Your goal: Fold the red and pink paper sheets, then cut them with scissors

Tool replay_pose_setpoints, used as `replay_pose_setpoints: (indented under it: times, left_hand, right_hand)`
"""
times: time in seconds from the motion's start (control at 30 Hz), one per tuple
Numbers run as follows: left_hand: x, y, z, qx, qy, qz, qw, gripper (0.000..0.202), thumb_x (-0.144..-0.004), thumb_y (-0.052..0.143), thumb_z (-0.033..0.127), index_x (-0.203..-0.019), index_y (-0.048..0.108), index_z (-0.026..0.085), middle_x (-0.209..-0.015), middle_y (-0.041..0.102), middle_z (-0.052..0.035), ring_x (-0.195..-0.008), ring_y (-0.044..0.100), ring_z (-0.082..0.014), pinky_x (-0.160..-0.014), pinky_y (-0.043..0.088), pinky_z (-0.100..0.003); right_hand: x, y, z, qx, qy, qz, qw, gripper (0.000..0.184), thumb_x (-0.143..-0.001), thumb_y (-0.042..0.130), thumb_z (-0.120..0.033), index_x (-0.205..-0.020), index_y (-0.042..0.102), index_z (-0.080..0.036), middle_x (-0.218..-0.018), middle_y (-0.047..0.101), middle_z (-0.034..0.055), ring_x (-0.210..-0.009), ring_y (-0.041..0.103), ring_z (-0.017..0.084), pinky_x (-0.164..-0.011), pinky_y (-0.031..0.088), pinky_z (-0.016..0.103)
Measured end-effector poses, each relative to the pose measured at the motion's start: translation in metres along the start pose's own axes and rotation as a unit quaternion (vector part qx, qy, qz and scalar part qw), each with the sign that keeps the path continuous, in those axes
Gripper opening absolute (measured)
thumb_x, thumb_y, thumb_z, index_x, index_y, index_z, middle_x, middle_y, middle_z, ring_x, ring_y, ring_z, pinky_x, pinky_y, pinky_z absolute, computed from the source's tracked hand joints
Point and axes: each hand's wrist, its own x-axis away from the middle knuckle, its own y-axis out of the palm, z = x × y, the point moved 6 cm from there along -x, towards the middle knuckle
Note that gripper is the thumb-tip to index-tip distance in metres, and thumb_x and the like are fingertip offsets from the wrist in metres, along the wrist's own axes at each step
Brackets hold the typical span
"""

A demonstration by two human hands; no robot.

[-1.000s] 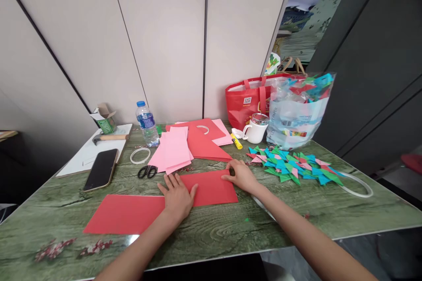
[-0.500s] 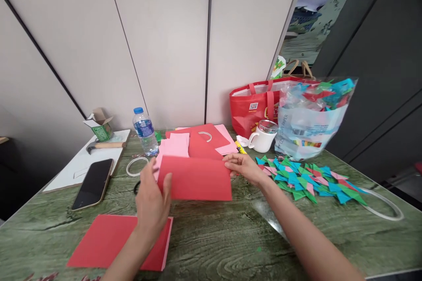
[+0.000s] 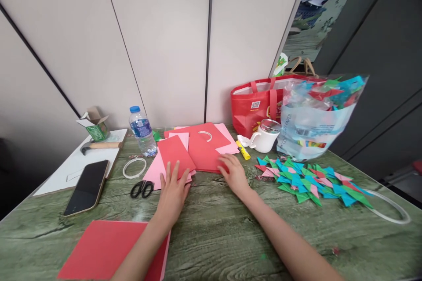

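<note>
My left hand (image 3: 173, 191) rests its spread fingers on the lower edge of a small red paper sheet (image 3: 176, 153), which lies on top of pink paper sheets (image 3: 153, 173). My right hand (image 3: 234, 176) has its fingers stretched out at the right edge of the larger red sheets (image 3: 206, 153); it grips nothing. Under my left forearm, a stack of red paper with pink edges (image 3: 102, 246) lies at the front of the table. Black-handled scissors (image 3: 142, 189) lie left of my left hand, their blades partly hidden under the paper.
At left are a phone (image 3: 87, 188), a hammer (image 3: 102, 145), a small box (image 3: 95, 127), a tape ring (image 3: 134, 168) and a bottle (image 3: 143, 131). At right stand a mug (image 3: 264, 138), a red bag (image 3: 245, 112) and a plastic bag (image 3: 313, 127), behind folded paper pieces (image 3: 306, 180) and a glue stick (image 3: 243, 150).
The red sheet held up between both hands now lies on the pink pile. Both hands have come down and let go of it, and the scissors are now uncovered.
</note>
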Motion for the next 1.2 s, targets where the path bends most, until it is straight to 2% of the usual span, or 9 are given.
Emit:
replay_pose_setpoints:
  times: [0.07,0.13,0.23,0.4,0.63,0.77,0.93,1.07,1.2]
  left_hand:
    - [0.002,0.005,-0.003,-0.024,0.008,-0.014,1.0,0.038,-0.084,0.041,0.012,-0.119,0.052,0.021,-0.141,0.033,-0.0175,-0.134,0.008,-0.0346,-0.098,0.024,-0.063]
    - [0.004,0.005,-0.006,-0.035,0.018,-0.016,0.999,0.044,-0.081,0.038,0.002,-0.118,0.054,0.02,-0.14,0.033,-0.0181,-0.135,0.007,-0.0327,-0.1,0.023,-0.06]
    - [0.005,0.005,-0.013,-0.037,0.023,-0.008,0.999,0.045,-0.078,0.036,-0.002,-0.112,0.058,0.017,-0.138,0.038,-0.0176,-0.135,0.012,-0.0296,-0.103,0.024,-0.055]
    - [0.006,0.009,-0.023,-0.032,0.021,0.006,0.999,0.035,-0.081,0.035,0.004,-0.104,0.061,0.014,-0.133,0.045,-0.0175,-0.134,0.016,-0.0284,-0.103,0.027,-0.054]
    - [0.007,0.001,-0.016,0.005,0.039,0.045,0.998,0.031,-0.085,0.034,0.01,-0.107,0.057,0.011,-0.131,0.045,-0.0194,-0.134,0.017,-0.0284,-0.103,0.03,-0.051]
    - [0.006,-0.007,-0.013,0.049,0.035,0.066,0.996,0.031,-0.086,0.034,0.011,-0.111,0.053,0.014,-0.133,0.043,-0.0169,-0.134,0.018,-0.0274,-0.1,0.035,-0.052]
    - [0.006,-0.016,-0.009,0.096,0.026,0.105,0.989,0.038,-0.087,0.035,0.014,-0.125,0.042,0.015,-0.132,0.045,-0.0164,-0.132,0.024,-0.0253,-0.101,0.035,-0.049]
    - [0.006,-0.024,-0.007,0.152,-0.007,0.131,0.98,0.042,-0.088,0.037,0.02,-0.13,0.037,0.015,-0.131,0.047,-0.015,-0.127,0.035,-0.0218,-0.102,0.035,-0.042]
    - [0.005,-0.023,-0.015,0.239,-0.08,0.107,0.962,0.041,-0.087,0.04,0.029,-0.127,0.042,0.017,-0.13,0.049,-0.0133,-0.123,0.042,-0.0211,-0.103,0.034,-0.041]
  right_hand:
    - [0.0,-0.016,0.008,0.174,-0.06,0.013,0.983,0.046,-0.072,0.061,-0.028,-0.116,0.056,-0.015,-0.134,0.044,0.0138,-0.13,0.027,0.031,-0.106,0.021,0.052]
    - [-0.002,-0.022,0.019,0.252,-0.073,0.002,0.965,0.056,-0.073,0.061,-0.032,-0.124,0.049,-0.012,-0.132,0.045,0.0166,-0.129,0.03,0.03,-0.104,0.026,0.05]
    - [-0.004,-0.021,0.031,0.269,-0.075,-0.02,0.96,0.054,-0.075,0.059,-0.033,-0.124,0.049,-0.014,-0.127,0.052,0.0153,-0.126,0.037,0.029,-0.101,0.032,0.047]
    - [-0.001,-0.02,0.033,0.248,-0.07,-0.007,0.966,0.046,-0.077,0.056,-0.034,-0.12,0.054,-0.017,-0.121,0.057,0.0134,-0.118,0.047,0.029,-0.098,0.036,0.046]
    - [0.004,-0.03,0.02,0.196,-0.105,0.047,0.974,0.043,-0.079,0.053,-0.038,-0.115,0.057,-0.016,-0.117,0.06,0.0135,-0.109,0.055,0.027,-0.096,0.04,0.045]
    - [0.004,-0.036,0.009,0.175,-0.134,0.067,0.973,0.037,-0.08,0.053,-0.038,-0.111,0.06,-0.018,-0.118,0.059,0.012,-0.11,0.054,0.026,-0.096,0.04,0.045]
    - [0.002,-0.058,-0.005,0.135,-0.147,0.155,0.968,0.033,-0.078,0.057,-0.039,-0.103,0.063,-0.019,-0.115,0.061,0.0118,-0.107,0.055,0.025,-0.095,0.039,0.046]
    - [0.0,-0.076,0.0,0.014,-0.065,0.228,0.971,0.037,-0.072,0.063,-0.039,-0.1,0.064,-0.015,-0.105,0.065,0.0122,-0.099,0.059,0.025,-0.092,0.042,0.046]
    - [0.005,-0.077,0.007,-0.17,0.026,0.237,0.956,0.039,-0.067,0.068,-0.038,-0.098,0.065,-0.014,-0.101,0.067,0.0106,-0.09,0.063,0.023,-0.089,0.045,0.045]
